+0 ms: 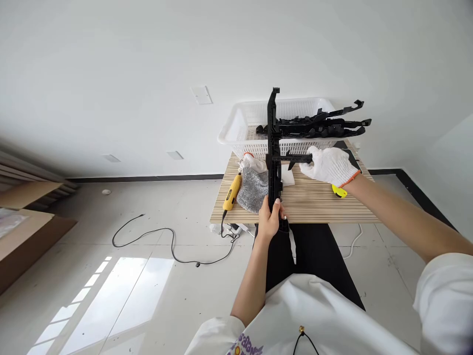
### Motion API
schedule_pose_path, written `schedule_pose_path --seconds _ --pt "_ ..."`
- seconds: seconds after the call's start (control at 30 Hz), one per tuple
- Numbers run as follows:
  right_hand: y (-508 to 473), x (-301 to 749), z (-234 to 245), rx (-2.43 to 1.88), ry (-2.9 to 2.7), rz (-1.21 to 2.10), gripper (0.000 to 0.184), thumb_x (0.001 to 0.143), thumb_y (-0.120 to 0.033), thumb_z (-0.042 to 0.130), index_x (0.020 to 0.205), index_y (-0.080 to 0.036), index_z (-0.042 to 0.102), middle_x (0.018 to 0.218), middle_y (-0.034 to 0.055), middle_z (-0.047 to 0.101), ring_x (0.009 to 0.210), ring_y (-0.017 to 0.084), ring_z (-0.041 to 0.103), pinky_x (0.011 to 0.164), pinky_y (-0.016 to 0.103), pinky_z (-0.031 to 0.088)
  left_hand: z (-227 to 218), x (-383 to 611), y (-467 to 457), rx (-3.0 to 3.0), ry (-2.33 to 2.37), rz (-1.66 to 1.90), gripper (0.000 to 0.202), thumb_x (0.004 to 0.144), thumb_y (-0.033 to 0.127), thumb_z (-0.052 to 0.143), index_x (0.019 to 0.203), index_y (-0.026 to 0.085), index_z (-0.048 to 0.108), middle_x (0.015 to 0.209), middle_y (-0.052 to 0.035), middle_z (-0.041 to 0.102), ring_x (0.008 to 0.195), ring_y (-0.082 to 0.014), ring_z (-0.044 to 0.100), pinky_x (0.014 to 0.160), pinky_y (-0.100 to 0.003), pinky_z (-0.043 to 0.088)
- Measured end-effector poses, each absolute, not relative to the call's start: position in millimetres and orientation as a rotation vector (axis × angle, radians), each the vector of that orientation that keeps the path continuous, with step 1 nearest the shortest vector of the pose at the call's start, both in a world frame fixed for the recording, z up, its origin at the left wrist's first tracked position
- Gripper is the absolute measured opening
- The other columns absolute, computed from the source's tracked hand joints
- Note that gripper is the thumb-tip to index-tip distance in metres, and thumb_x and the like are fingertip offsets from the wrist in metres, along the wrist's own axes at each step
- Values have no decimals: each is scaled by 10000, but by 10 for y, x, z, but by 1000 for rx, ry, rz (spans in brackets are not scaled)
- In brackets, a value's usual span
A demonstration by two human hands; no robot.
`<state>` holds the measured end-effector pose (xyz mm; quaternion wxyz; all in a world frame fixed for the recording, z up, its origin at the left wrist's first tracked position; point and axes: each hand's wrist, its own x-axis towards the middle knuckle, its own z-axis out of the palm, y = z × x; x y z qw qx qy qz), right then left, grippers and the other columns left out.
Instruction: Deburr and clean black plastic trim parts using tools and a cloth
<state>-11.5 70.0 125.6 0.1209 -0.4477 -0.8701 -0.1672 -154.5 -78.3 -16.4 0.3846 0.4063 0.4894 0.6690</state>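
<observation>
My bare left hand [269,219] is closed around the lower end of a long black plastic part [274,148], which stands nearly upright in view over the table. In a white knit glove with an orange cuff, my right hand [330,165] grips a black caliper [295,158]. The caliper lies crosswise, its far end at the middle of the black part; exact contact of its jaws is hard to make out. Behind the part, a white plastic basket [240,125] holds several similar black parts [318,125], some sticking out over its right side.
On the slatted wooden table [306,204] lie a yellow corded tool [232,191], a grey cloth [253,190], another white glove [253,161] and a yellow-green object [339,191]. A black cable [173,241] runs across the floor. Cardboard boxes [29,231] stand at far left.
</observation>
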Motion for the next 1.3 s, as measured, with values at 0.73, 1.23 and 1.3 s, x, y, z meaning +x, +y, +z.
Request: schedule_pose_path --seconds 0.73,1.23,1.3 --pt "712 -125 1164 -1289 -2712 -457 606 944 -571 291 1041 -98 658 696 191 682 668 303 629 576 314 299 -167 -1558 -783 1067 1273 1677 269 978 460 499 897 209 446 726 49 540 513 -70 502 577 -246 547" --pt "725 -144 1247 -1371 -2712 -539 720 885 -688 290 1080 -87 636 723 209 675 704 343 640 634 347 331 -69 -1646 -842 1204 1264 1483 316 860 381 695 987 205 464 845 12 529 704 -120 575 710 -296 534" --pt "720 -136 1253 -1378 -2663 -545 671 906 -634 271 1064 -93 634 719 204 673 697 337 636 623 338 308 -50 -1699 -857 1247 1181 1426 342 845 331 714 1024 212 447 901 4 519 780 -123 570 760 -296 521"
